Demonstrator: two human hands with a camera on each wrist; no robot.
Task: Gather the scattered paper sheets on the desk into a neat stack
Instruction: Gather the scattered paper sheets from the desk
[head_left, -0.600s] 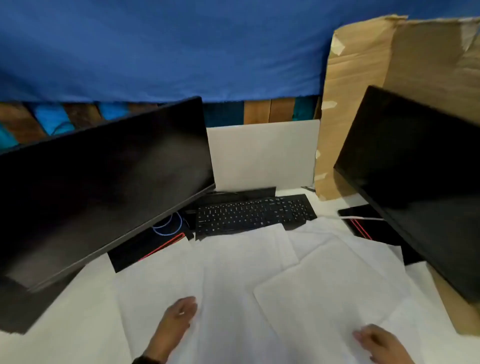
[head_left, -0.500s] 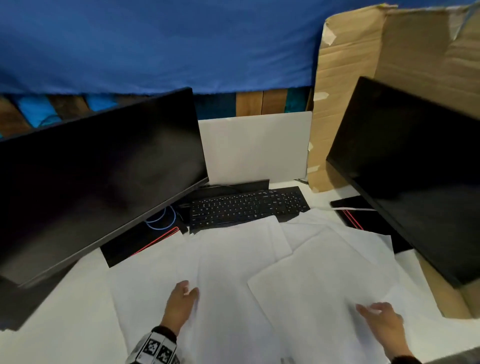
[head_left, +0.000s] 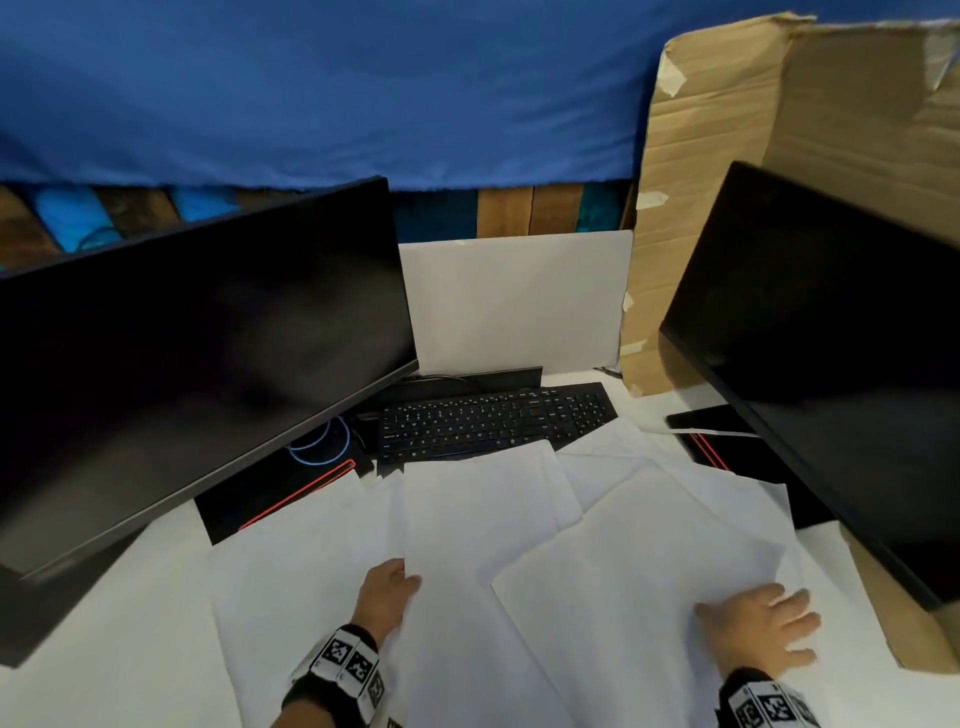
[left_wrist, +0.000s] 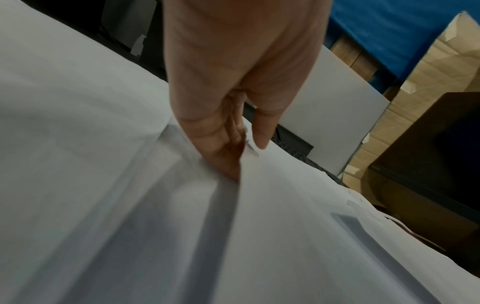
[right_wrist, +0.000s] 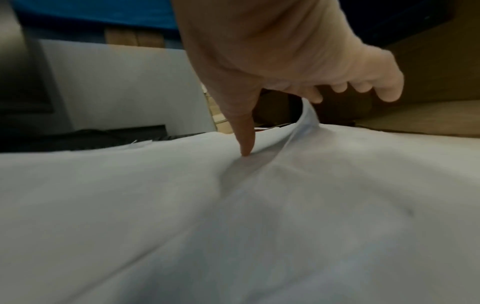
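Note:
Several white paper sheets lie overlapping across the desk. My left hand (head_left: 388, 586) is at the left edge of the middle sheet (head_left: 478, 519). In the left wrist view my left hand (left_wrist: 246, 158) has its fingers tucked under that sheet (left_wrist: 298, 205) and its thumb above, pinching the edge. My right hand (head_left: 758, 623) lies on the right edge of the angled right sheet (head_left: 639, 561). In the right wrist view my right hand (right_wrist: 280, 125) presses the sheet (right_wrist: 182, 185) with its thumb, and the edge curls up against the curled fingers. Another sheet (head_left: 301, 571) lies to the left.
A dark monitor (head_left: 197, 353) overhangs the desk's left side and another monitor (head_left: 831, 353) the right. A black keyboard (head_left: 493, 421) lies behind the sheets, partly covered. A white board (head_left: 519, 301) and cardboard (head_left: 779, 130) stand at the back.
Both hands have moved a little forward over the papers. The left one has reached the middle sheet's edge, and the right one has spread over the right sheet's edge, which now curls up.

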